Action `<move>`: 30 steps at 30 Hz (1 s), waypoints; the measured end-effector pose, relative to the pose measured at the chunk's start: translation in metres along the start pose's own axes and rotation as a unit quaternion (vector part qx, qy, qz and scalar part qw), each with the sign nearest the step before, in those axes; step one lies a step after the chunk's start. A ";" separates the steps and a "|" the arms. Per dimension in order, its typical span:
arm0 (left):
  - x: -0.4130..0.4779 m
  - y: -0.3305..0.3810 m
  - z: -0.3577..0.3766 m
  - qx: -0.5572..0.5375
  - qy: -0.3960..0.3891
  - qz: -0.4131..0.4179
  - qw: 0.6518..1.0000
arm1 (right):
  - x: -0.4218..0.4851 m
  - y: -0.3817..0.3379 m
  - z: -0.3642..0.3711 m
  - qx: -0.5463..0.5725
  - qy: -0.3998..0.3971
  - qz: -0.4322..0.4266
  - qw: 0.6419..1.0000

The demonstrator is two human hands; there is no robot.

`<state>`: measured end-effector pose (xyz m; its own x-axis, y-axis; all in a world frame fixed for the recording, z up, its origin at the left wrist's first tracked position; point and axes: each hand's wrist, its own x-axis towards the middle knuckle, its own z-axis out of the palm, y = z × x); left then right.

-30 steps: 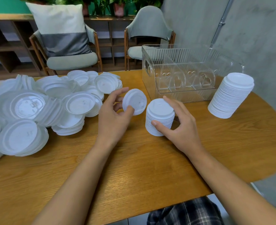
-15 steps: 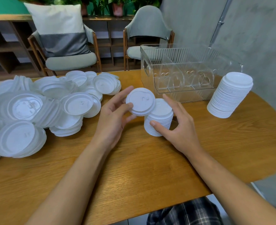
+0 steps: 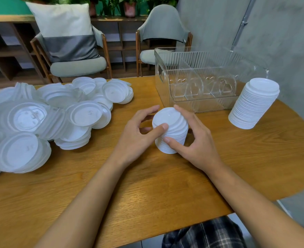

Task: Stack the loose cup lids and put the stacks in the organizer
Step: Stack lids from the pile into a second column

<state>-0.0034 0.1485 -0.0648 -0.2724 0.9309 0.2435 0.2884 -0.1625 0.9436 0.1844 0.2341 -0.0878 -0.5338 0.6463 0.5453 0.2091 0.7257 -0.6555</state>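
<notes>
right hand (image 3: 196,142) is wrapped round the short stack (image 3: 172,140) in the middle of the counter (image 3: 147,185), thumb in front and fingers (image 3: 183,113) up the far side, i'd guess to stop it sliding or tipping while lids go on. left hand (image 3: 135,138) pinches the top lid (image 3: 167,119), thumb on the near rim, fingers curled behind. that lid sits a bit tilted, so it probably isn't seated yet and wants a press. the loose pile (image 3: 58,113) is off to the left, easy reach for that hand. the organizer (image 3: 197,83) is just behind the stack, with a tall stack (image 3: 253,102) parked beside it on the right, so neither stack is in yet
</notes>
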 end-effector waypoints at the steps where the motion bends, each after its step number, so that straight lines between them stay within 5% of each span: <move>1: 0.000 0.001 -0.001 -0.025 -0.023 0.000 0.999 | 0.000 0.000 0.000 0.002 -0.004 -0.002 1.000; 4: 0.000 0.002 -0.003 -0.061 -0.022 0.003 0.998 | 0.000 0.000 0.000 0.009 -0.007 0.002 1.000; 16: -0.003 0.004 0.024 0.087 0.107 0.076 0.988 | 0.000 0.003 0.004 0.003 -0.002 0.009 1.000; 30: -0.004 0.005 0.022 0.051 0.050 0.035 0.997 | 0.000 0.005 0.005 0.011 -0.001 -0.018 1.000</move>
<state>0.0198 0.1512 -0.0663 -0.3366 0.8804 0.3341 0.3999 -0.1876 0.8971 0.1809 0.2368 -0.0938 -0.5424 0.6198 0.5672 0.1718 0.7427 -0.6472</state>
